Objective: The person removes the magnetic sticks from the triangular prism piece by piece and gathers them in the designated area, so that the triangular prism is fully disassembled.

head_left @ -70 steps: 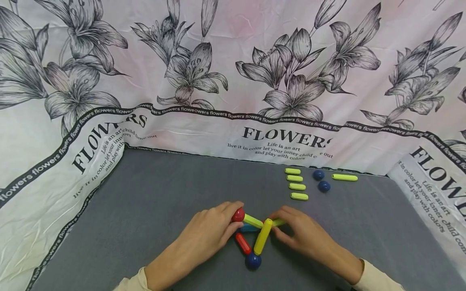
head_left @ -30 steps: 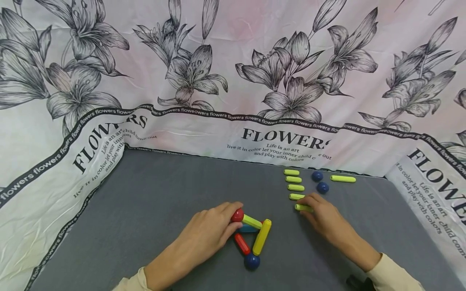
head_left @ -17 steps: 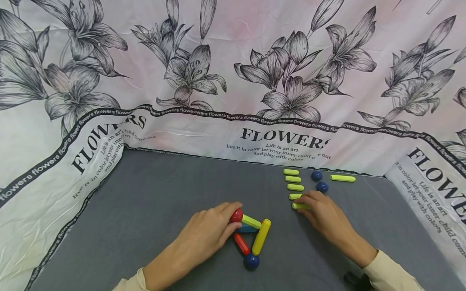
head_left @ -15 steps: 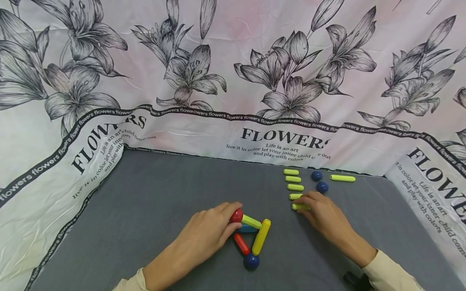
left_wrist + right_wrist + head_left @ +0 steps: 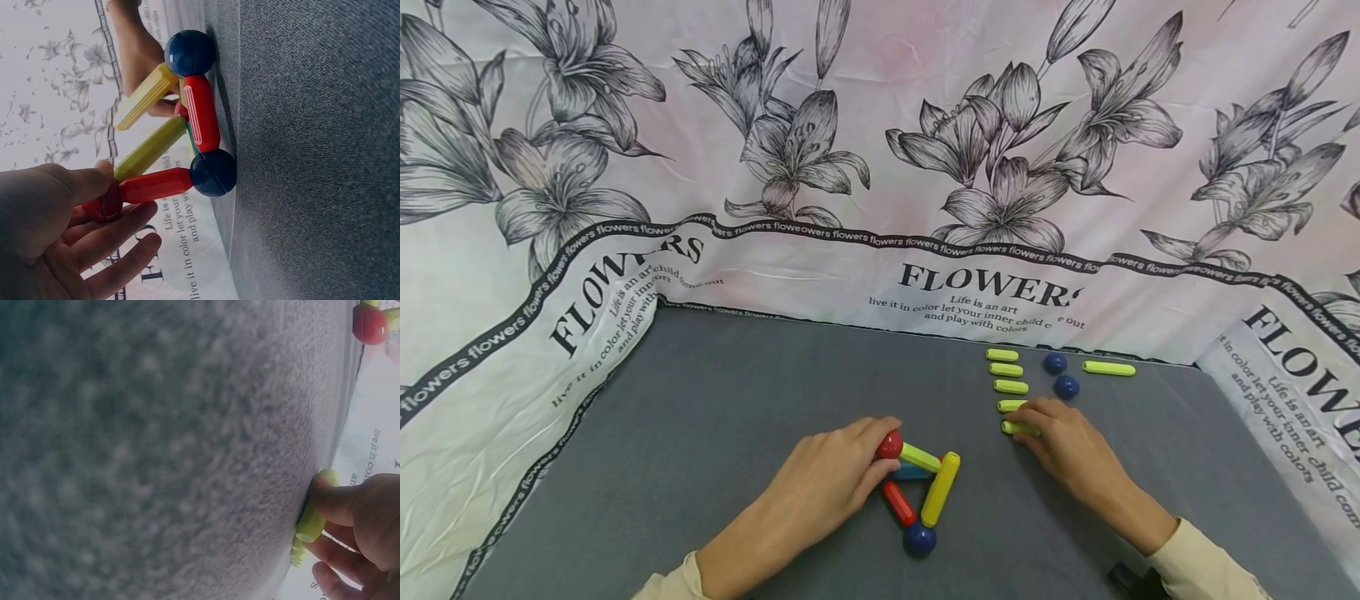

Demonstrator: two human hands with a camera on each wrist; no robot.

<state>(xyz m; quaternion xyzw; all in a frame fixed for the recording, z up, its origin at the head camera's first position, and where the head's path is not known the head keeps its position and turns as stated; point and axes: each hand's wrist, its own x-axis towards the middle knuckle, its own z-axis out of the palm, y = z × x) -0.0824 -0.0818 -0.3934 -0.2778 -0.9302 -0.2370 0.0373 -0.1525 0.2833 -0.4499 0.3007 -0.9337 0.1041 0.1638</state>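
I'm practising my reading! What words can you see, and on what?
"FLOWERS", on the cloth, some copies cut off.
"flowers", repeated on its black band.
"Life is an art", there too.
"live it in color let your inner child", there too; ending unclear.
"and play with colors", there too.
None seen on the sticks or balls.

Soft, even light fills my head view, with only a faint shadow beside my right hand (image 5: 1067, 442). At my left wrist, the cloth (image 5: 50, 100) washes out nearly white, my left hand (image 5: 47, 228) looks dim, and a blue ball (image 5: 190, 53) carries a glint. At my right wrist, the table (image 5: 156, 456) blurs grainily, darker and greenish towards the left edge.
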